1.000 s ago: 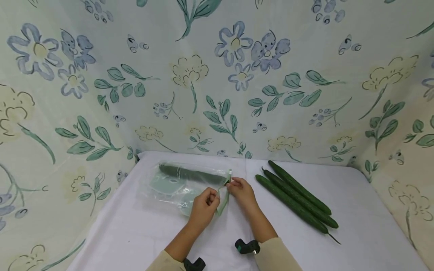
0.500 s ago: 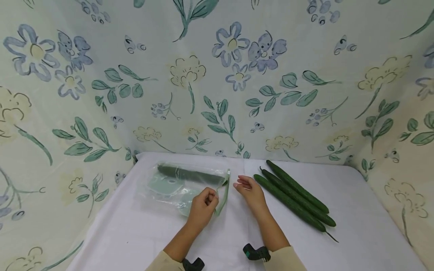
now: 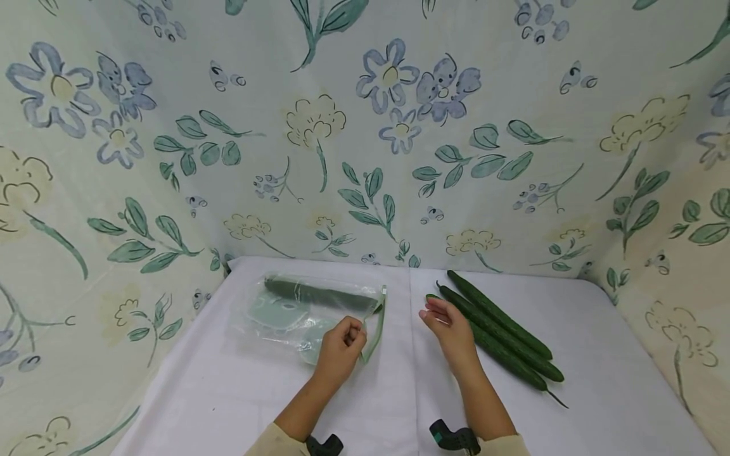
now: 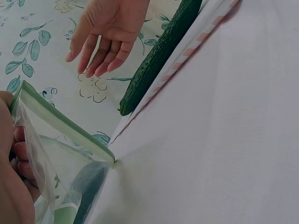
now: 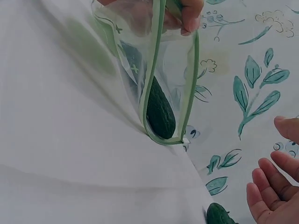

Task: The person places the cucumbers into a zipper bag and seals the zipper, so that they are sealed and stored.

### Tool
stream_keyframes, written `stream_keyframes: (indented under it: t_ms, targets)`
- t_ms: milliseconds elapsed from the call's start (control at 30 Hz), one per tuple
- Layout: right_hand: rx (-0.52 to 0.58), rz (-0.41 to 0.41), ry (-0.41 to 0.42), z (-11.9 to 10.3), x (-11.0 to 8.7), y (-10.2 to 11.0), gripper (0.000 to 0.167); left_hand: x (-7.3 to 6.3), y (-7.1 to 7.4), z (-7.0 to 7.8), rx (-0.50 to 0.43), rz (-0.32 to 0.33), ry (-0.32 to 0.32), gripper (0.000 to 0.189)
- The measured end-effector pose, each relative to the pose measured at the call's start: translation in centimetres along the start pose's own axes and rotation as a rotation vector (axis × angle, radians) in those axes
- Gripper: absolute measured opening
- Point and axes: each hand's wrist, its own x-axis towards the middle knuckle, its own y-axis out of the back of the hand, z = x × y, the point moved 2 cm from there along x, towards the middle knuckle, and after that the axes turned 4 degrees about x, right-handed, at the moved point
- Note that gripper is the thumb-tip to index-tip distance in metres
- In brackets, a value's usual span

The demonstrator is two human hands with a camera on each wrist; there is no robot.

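A clear zip bag (image 3: 279,313) with a green seal strip lies on the left half of the table, one cucumber (image 3: 319,294) inside along its far side. My left hand (image 3: 340,345) pinches the near part of the bag's mouth with curled fingers. In the right wrist view the mouth gapes, showing the end of the bagged cucumber (image 5: 160,109). My right hand (image 3: 453,332) holds nothing, its fingers loosely extended. It hovers by the left ends of three loose cucumbers (image 3: 502,323), partly hiding the nearest one; whether it touches that one I cannot tell.
A white cloth (image 3: 365,415) covers the table. Floral fabric (image 3: 365,190) hangs behind it and at both sides. Black cameras (image 3: 453,437) are strapped at both wrists.
My right hand has let go of the bag's mouth and moved right to the loose cucumbers. The left hand still pinches the bag in nearly the same place.
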Motion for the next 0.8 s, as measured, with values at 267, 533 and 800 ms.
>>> stream_keyframes:
  t_ms: [267,533,800]
  targets:
    - [-0.004,0.019,0.018,0.6,-1.1,2.8,0.062,0.0,0.1,-0.2,0.028,0.007,0.012,0.008]
    - [-0.066,0.078,0.031,1.1,-1.8,5.5,0.06,0.1,0.6,-0.1,0.043,0.036,0.016,0.005]
    - [-0.115,0.135,0.048,1.5,-2.5,7.5,0.059,0.1,0.6,0.1,0.042,0.028,0.035,0.005]
